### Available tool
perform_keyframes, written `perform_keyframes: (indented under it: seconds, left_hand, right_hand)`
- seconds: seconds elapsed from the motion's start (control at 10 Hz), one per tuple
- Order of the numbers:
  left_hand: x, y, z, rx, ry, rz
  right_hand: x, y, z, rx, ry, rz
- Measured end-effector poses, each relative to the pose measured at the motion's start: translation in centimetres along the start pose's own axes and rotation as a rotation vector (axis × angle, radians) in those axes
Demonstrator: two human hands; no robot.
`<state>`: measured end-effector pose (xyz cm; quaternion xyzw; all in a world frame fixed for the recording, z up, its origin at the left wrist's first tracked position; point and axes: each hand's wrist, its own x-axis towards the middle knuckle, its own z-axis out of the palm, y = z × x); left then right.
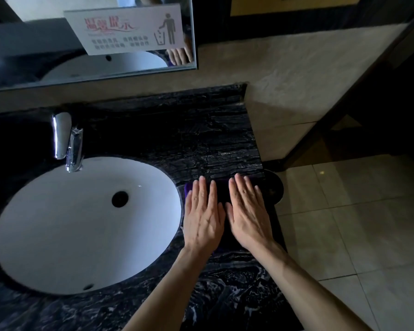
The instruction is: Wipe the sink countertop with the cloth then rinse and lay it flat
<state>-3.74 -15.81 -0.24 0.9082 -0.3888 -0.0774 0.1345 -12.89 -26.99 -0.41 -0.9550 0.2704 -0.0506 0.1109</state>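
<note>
I have both palms down on the purple cloth (221, 191), which lies on the black marble desk (177, 139) just right of the white oval basin (81, 223), near the desk's right-hand edge. My left hand (203, 218) rests flat with its fingers spread and straight, gripping nothing, just pressing on the cloth; my right hand (247, 218) does the same beside it, thumbs almost meeting. Most of the cloth is hidden under my hands, so only a purple corner by the left fingers and a dark strip between the hands show. I cannot tell whether it is wet.

I judge this to be either a pressing wipe stroke or the final smoothing. Either way, the job calls for even pressure through the whole palm, not the fingertips, so the fabric does not bunch. If smoothing, I would slide the hands apart from the centre toward the edges to push out folds, and keep the right side of the cloth from creeping over the desk edge toward the tiled floor (344, 223). The chrome faucet (68, 142) stands well apart at the back of the basin.
</note>
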Motion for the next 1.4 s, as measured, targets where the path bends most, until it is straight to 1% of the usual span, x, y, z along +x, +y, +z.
perform_keyframes:
  seconds: [0.1, 0.2, 0.4, 0.8, 1.0, 1.2, 1.3, 1.4]
  left_hand:
    - [-0.6, -0.5, 0.6, 0.032, -0.043, 0.058]
    - [-0.5, -0.7, 0.6, 0.07, -0.04, 0.046]
    - [0.5, -0.8, 0.7, 0.067, -0.044, -0.002]
    - [13.9, -4.3, -0.6, 0.069, 0.027, -0.038]
    - [18.6, -5.3, -1.4, 0.071, 0.038, -0.049]
    - [19.4, -5.6, -1.1, 0.086, 0.055, -0.055]
    - [19.5, -5.5, -1.9, 0.072, 0.042, -0.031]
    - [18.9, -5.6, -2.9, 0.04, 0.036, -0.044]
  right_hand:
    - [-0.8, 0.4, 0.8, -0.047, -0.034, -0.034]
    - [-0.9, 0.7, 1.0, -0.084, -0.047, -0.032]
    - [0.4, 0.7, 0.9, -0.103, -0.05, -0.042]
    - [14.4, 0.4, 1.7, -0.096, -0.053, -0.049]
    - [19.9, 0.4, 2.0, -0.101, -0.05, -0.075]
    - [20.7, 0.2, 2.1, -0.114, -0.036, -0.075]
    - [21.0, 0.2, 1.5, -0.104, -0.063, -0.084]
    - [20.7, -0.4, 0.5, -0.026, -0.061, -0.067]
